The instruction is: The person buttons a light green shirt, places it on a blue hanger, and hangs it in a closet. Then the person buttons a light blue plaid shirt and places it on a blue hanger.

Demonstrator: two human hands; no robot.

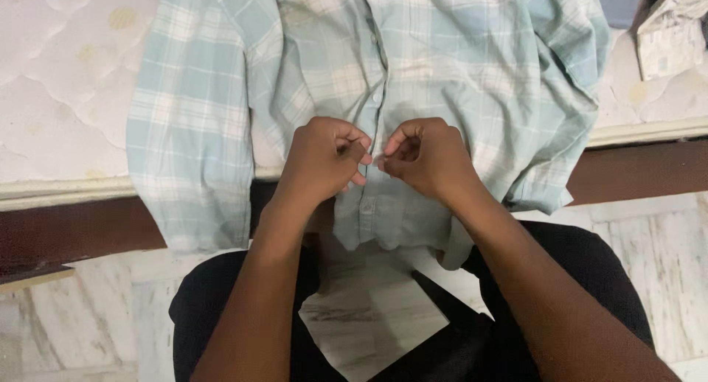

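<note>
While both hands meet at the button strip, left hand & right hand each keep a pinching grip on the plaid shirt, spread on the mattress w/ hem hanging below the grip.

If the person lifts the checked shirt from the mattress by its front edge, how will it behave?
The checked shirt will probably sag and fold, since it already lies wrinkled and its hem droops over the mattress edge. It seems light: the left hand and right hand pinch its button strip with fingertips only. The hanging sleeve may trail behind.
</note>
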